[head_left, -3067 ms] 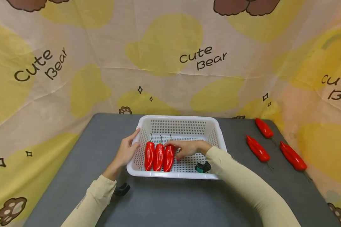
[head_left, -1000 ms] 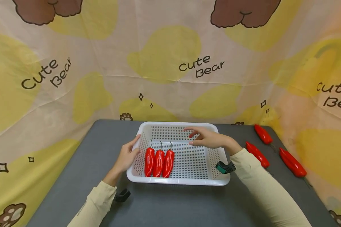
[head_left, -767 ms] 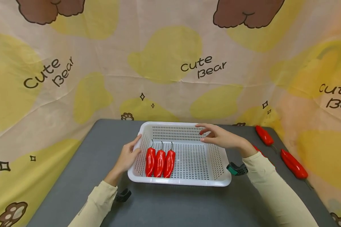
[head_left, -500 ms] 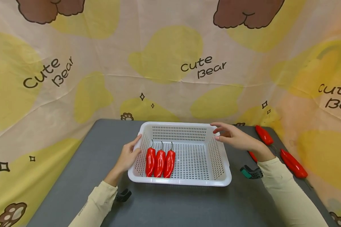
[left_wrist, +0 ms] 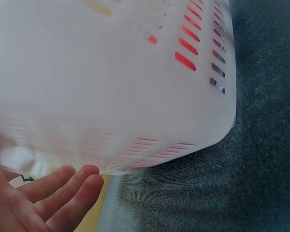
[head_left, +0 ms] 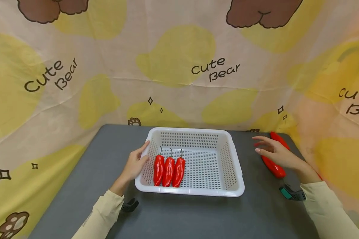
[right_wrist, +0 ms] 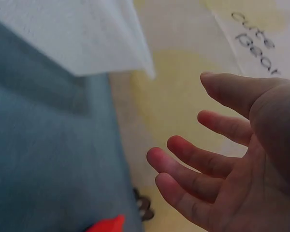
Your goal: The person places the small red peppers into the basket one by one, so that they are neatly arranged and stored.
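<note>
We see the left hand [head_left: 134,163] on the left rim of the white basket [head_left: 191,191], its thumb over the edge and its fingers [left_wrist: 82,200] outside; in the left wrist view three of them lie nearly straight, close together, just by the slotted wall. How firmly they press, we cannot tell. In the basket, toward its left end, we find three red peppers [head_left: 168,172] side by side, stems toward the far wall. The right hand [head_left: 279,154] hangs well to the right of the basket, above the table [head_left: 197,215], with its fingers [right_wrist: 191,181] spread and loosely bent, the thumb set apart. Below it we see a fourth pepper [head_left: 273,168], partly covered by the hand; a fifth pepper [head_left: 279,138] lies farther back, near the table's far right corner, and a red sliver [head_left: 319,177] shows past the right wrist, too hidden for us to make out. We see a black device [head_left: 292,193] under each wrist, pale sleeves [head_left: 329,205], and a yellow-patterned cloth [head_left: 173,56] lettered "Cute Bear" behind.
</note>
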